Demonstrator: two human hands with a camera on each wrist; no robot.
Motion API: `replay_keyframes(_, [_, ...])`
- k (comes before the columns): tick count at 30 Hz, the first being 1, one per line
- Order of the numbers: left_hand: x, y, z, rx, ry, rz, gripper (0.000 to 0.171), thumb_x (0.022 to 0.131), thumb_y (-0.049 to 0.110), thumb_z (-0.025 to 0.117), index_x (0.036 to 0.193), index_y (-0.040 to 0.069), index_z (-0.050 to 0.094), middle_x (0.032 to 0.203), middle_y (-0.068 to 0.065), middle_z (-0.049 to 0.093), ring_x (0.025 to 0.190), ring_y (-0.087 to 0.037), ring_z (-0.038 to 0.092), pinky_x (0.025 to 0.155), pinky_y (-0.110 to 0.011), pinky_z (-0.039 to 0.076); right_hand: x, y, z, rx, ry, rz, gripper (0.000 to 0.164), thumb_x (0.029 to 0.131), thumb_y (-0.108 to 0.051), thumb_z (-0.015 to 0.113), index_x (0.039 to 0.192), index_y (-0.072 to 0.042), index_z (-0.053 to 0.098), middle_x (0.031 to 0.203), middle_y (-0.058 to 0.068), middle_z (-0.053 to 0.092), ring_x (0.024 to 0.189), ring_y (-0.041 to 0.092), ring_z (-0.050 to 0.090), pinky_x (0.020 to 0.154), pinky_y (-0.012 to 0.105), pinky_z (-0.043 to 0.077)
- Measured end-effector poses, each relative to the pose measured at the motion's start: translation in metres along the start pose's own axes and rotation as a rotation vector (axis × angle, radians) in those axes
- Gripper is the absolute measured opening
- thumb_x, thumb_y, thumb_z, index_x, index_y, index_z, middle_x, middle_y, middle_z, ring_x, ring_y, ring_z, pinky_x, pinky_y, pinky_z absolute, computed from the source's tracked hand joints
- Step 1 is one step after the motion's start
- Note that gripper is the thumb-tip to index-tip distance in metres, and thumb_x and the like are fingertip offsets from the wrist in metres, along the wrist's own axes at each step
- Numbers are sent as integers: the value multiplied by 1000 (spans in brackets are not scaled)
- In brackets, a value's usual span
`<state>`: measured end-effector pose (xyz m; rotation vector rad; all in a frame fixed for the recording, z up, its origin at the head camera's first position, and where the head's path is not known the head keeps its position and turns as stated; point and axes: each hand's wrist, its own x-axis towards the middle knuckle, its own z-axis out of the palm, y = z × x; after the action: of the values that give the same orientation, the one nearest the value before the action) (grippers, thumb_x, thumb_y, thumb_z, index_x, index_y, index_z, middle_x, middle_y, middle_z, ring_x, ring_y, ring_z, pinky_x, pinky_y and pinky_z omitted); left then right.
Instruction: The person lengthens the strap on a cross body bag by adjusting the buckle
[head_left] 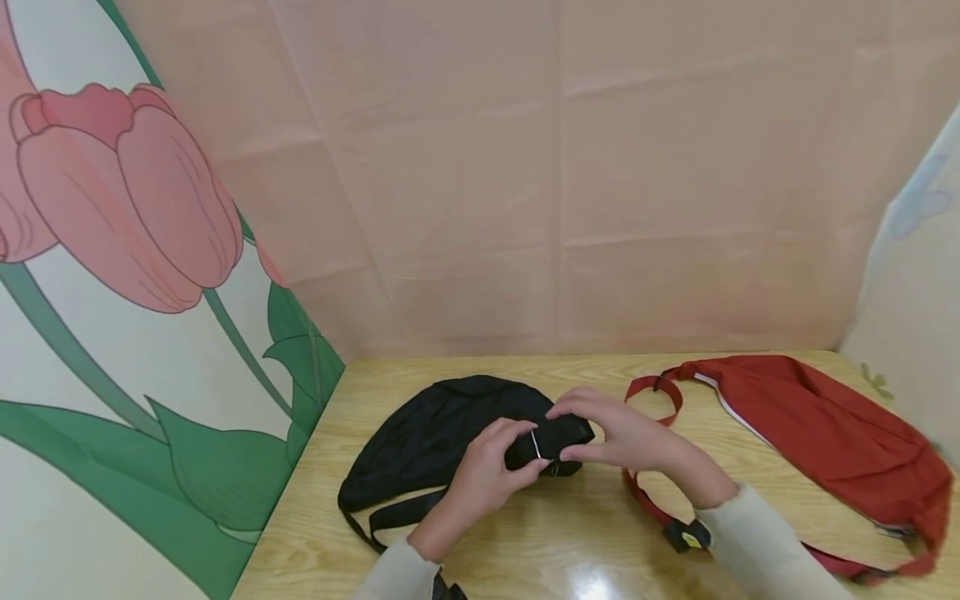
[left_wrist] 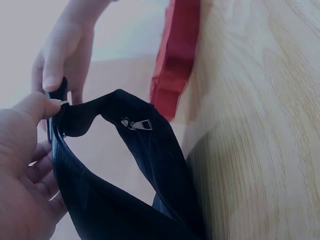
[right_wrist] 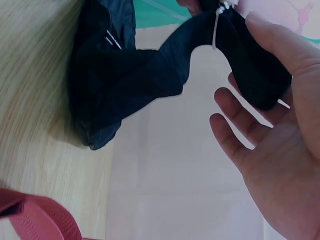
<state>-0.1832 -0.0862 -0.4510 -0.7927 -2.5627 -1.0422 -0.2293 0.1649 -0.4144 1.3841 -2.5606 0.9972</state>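
Note:
A black waist bag (head_left: 442, 429) lies on the wooden table, its strap end raised in front of it. My left hand (head_left: 487, 471) pinches the folded black strap (head_left: 564, 432) beside a thin white tie (head_left: 536, 444) that goes round it. On the other end of this folded part, my right hand (head_left: 622, 429) holds on between thumb and fingers, its other fingers spread in the right wrist view. The left wrist view shows a metal zipper pull (left_wrist: 140, 124) on the bag and the strap looping up to both hands.
A red waist bag (head_left: 817, 433) lies at the right, with its red strap (head_left: 637, 492) and a dark buckle (head_left: 684, 535) near my right forearm. Behind the table hangs a pinkish cloth (head_left: 465, 183); a tulip-printed panel (head_left: 127, 192) stands at the left.

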Motion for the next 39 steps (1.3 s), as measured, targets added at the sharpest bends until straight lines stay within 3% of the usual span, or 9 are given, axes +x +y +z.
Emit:
replay_keyframes(6, [0, 1, 0, -8, 11, 16, 43, 91, 30, 78, 128, 11, 66, 121, 0, 65, 108, -11, 62, 90, -28, 53, 3, -1, 4, -28, -11, -24, 37, 94, -35, 73, 125, -18, 65, 127, -3, 60, 115, 17, 58, 94, 42, 53])
replay_keyframes(17, [-2, -1, -1, -5, 0, -13, 41, 92, 33, 76, 128, 16, 66, 120, 2, 64, 104, -9, 62, 85, -24, 53, -8, 3, -7, 2, -2, 59, 37, 95, -37, 72, 127, -22, 60, 129, -7, 59, 118, 15, 56, 97, 44, 51])
replay_keyframes(23, [-1, 0, -1, -5, -2, -14, 42, 92, 33, 76, 128, 16, 66, 120, 2, 64, 104, -9, 62, 86, -25, 53, -3, 0, -4, -17, -11, 34, 44, 93, -41, 72, 130, -20, 61, 129, -7, 60, 117, 14, 58, 95, 42, 52])
replay_keyframes(31, [-1, 0, -1, -11, -3, -16, 42, 92, 32, 76, 128, 15, 66, 120, 1, 64, 105, -10, 62, 86, -25, 53, 0, -1, -1, -19, -5, -12, 41, 93, -38, 73, 128, -20, 62, 126, -7, 60, 113, 12, 59, 93, 37, 53])
replay_keyframes(39, [-2, -1, -1, -12, -1, -17, 42, 91, 34, 76, 128, 16, 66, 119, 2, 64, 103, -9, 62, 84, -25, 53, -6, 1, -8, -11, 1, 33, 40, 93, -37, 73, 128, -20, 62, 126, -7, 60, 114, 13, 59, 94, 41, 53])
